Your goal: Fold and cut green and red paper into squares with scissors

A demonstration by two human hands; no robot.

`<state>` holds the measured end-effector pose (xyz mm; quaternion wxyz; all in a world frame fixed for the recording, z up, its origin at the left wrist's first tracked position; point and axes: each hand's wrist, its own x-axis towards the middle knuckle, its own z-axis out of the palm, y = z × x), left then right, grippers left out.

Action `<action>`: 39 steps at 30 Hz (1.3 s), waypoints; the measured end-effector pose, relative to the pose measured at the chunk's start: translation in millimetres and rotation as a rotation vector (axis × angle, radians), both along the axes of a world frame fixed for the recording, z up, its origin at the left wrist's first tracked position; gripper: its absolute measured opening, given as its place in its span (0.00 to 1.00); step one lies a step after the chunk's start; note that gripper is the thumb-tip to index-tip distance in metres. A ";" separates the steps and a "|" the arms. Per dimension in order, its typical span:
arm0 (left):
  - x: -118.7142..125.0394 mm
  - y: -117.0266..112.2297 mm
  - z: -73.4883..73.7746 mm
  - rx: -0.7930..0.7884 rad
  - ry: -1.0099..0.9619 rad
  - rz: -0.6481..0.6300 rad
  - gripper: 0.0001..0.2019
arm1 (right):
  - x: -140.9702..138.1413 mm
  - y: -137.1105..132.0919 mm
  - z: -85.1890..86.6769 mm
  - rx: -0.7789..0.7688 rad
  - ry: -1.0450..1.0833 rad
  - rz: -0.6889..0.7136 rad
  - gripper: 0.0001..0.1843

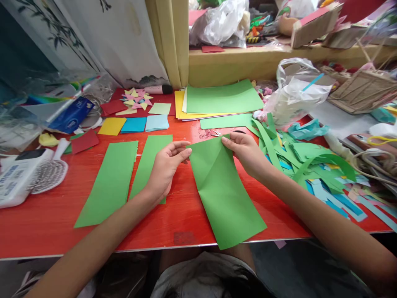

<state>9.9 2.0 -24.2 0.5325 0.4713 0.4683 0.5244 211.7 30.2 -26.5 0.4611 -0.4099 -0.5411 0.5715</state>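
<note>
A sheet of green paper (pixel 226 194) hangs from both hands over the front of the red table, its lower end reaching past the table edge. My left hand (pixel 164 167) pinches its upper left corner between thumb and fingers. At the upper right corner, my right hand (pixel 248 153) has the paper between thumb and forefinger. A soft crease runs diagonally across the sheet. Left of it lie two green paper strips (pixel 108 182) (pixel 151 155), the second partly covered by my left hand and forearm. Behind the held sheet, scissors (pixel 217 133) show only in part.
Stacked green and yellow paper (pixel 223 97) lies at the back. Paper scraps (pixel 310 165) are heaped on the right near a plastic bag (pixel 294 95). Coloured squares (pixel 133 125), folded paper stars (pixel 136 99), a marker (pixel 158 89) and a hairbrush (pixel 52 171) lie to the left.
</note>
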 end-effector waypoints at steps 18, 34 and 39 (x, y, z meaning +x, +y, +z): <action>-1.1 -1.9 -3.6 0.242 0.310 0.109 0.06 | -2.1 -1.4 3.7 0.109 -0.180 -0.031 0.13; -7.4 6.0 -3.3 0.165 0.223 0.053 0.06 | -0.8 1.6 -3.2 0.080 -0.112 -0.035 0.12; -7.8 5.8 -3.2 0.104 0.292 -0.001 0.09 | 3.3 3.2 -3.7 0.144 -0.305 -0.081 0.10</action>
